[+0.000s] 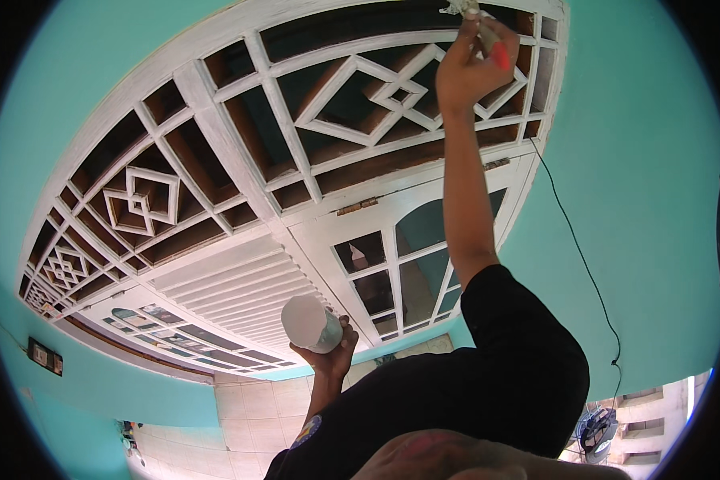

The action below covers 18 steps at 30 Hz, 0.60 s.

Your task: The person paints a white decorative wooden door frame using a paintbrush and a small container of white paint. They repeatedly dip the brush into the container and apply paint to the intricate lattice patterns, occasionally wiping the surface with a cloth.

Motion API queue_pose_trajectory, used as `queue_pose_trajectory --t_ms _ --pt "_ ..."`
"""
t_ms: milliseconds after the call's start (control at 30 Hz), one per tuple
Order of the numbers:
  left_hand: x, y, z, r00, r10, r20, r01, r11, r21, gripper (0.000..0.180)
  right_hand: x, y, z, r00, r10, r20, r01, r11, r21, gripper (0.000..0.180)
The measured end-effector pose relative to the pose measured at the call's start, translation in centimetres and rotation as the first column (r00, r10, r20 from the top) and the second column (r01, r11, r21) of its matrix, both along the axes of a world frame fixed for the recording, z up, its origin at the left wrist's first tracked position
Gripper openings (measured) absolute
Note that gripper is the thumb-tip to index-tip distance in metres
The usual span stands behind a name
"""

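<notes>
My right hand (480, 68) is raised high at the top edge, its fingers closed round a paintbrush (488, 38) with a red handle end. The whitish bristle end is at the upper bars of a white wooden lattice (352, 136) with diamond patterns; whether it touches them I cannot tell. Lower down, my left hand (338, 350) grips a pale cup (322, 332) from below and the side. White stuff that looks like paint shows at the cup's wide mouth.
Below the lattice are white slatted panels (232, 280) and paned windows (416, 240). Turquoise walls (640, 160) flank them. A dark cable (582, 252) hangs down the right wall. A switch plate (46, 357) is at the left. Floor tiles (252, 412) show below.
</notes>
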State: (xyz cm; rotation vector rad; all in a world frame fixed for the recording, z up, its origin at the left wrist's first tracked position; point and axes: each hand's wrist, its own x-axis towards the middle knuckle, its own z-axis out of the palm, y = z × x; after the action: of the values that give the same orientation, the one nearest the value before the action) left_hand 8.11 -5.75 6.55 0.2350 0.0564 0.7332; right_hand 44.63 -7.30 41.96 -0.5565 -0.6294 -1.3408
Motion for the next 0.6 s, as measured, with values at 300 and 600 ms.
queue_pose_trajectory --t_ms 300,600 --pt "-3.0 0.9 -0.3 0.994 0.105 -0.007 -0.106 0.994 -0.009 0.088 -16.5 9.3 0.5 0.817 0.464 0.344 -0.166 0.759 -0.629 0.015" --pt "-5.7 1.2 1.3 0.984 0.176 -0.010 -0.176 0.982 -0.066 0.080 -14.4 9.6 1.2 0.871 0.467 0.155 -0.428 0.874 -0.230 0.005"
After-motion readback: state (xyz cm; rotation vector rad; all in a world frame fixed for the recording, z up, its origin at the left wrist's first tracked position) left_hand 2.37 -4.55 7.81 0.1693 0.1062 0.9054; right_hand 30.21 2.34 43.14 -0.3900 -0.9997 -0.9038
